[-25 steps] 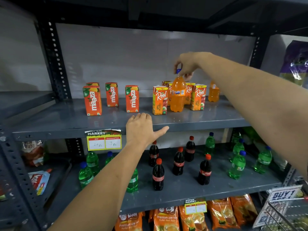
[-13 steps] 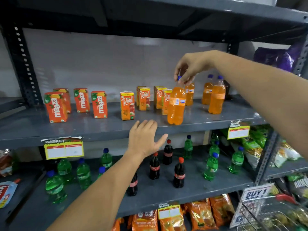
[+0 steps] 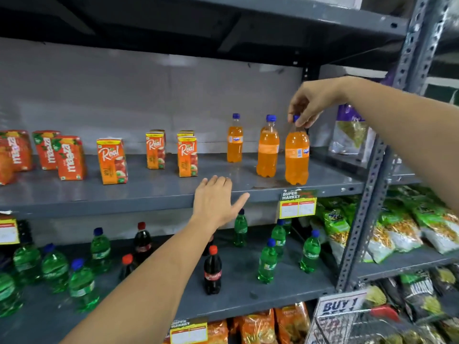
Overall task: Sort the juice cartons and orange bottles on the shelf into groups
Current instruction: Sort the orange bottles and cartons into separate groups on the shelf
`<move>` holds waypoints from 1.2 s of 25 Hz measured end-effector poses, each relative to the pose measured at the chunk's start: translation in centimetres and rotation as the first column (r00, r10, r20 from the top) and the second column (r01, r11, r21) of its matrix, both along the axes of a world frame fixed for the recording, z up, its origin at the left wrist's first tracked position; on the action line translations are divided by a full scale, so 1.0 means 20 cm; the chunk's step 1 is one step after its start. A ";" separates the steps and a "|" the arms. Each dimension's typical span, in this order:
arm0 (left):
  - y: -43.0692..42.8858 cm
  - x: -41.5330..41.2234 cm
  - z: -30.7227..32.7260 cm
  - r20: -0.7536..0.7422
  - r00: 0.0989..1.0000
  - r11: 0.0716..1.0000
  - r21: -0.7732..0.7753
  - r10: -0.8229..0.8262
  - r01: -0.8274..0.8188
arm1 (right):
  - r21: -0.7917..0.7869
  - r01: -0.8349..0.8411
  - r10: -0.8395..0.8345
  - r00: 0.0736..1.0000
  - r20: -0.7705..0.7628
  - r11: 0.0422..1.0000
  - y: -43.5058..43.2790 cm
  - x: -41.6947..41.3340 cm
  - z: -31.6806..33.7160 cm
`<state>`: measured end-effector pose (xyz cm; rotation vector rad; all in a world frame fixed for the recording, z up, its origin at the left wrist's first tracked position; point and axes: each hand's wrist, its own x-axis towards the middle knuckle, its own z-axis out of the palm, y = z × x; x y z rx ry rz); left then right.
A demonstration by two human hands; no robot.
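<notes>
Right hand [image 3: 306, 108] pinches blue cap of orange bottle [image 3: 297, 157]; bottle stands upright near front edge of shelf [image 3: 154, 192], just beside two other orange bottles [image 3: 267, 150] at right end. Left hand [image 3: 215, 201] flat, fingers spread, holding nothing, resting at shelf lip. Step: placing bottle into orange group. Real cartons [image 3: 187, 156] and Maaza cartons [image 3: 69, 157] stand loosely leftward. Next likely: let go of cap, then gather scattered Real cartons together.

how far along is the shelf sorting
Mostly done: red-orange Maaza cartons sit left, orange Real cartons in the middle, two orange bottles right. In hand: the right hand grips a third blue-capped orange bottle by its cap beside them. Left: release it; the left hand is free.
</notes>
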<state>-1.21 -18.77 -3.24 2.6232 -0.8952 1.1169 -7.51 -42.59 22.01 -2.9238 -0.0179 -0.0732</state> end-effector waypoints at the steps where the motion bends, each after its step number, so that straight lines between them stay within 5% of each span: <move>1: -0.03 0.01 -0.01 0.008 1.000 1.000 -0.009 0.015 -0.015 | 0.000 0.009 -0.009 1.000 0.005 1.000 -0.07 0.01 0.00; 12: -0.10 0.06 -0.05 0.237 0.966 0.991 -0.112 0.100 -0.075 | -0.002 -0.033 0.033 0.982 0.189 0.999 -0.32 0.31 -0.12; 22: -0.10 0.00 -0.02 0.137 0.986 0.994 -0.080 0.090 -0.079 | 0.104 0.094 -0.121 0.951 0.285 0.990 -0.35 0.33 -0.21; 26: -0.04 -0.01 -0.02 0.079 0.996 0.997 -0.063 -0.031 0.036 | 0.112 0.162 -0.197 0.829 0.523 0.980 -0.32 0.31 -0.20; 30: 0.14 0.01 -0.04 0.123 0.974 0.954 -0.208 -0.191 0.214 | 0.110 0.080 -0.136 0.635 0.760 0.991 -0.42 0.49 -0.24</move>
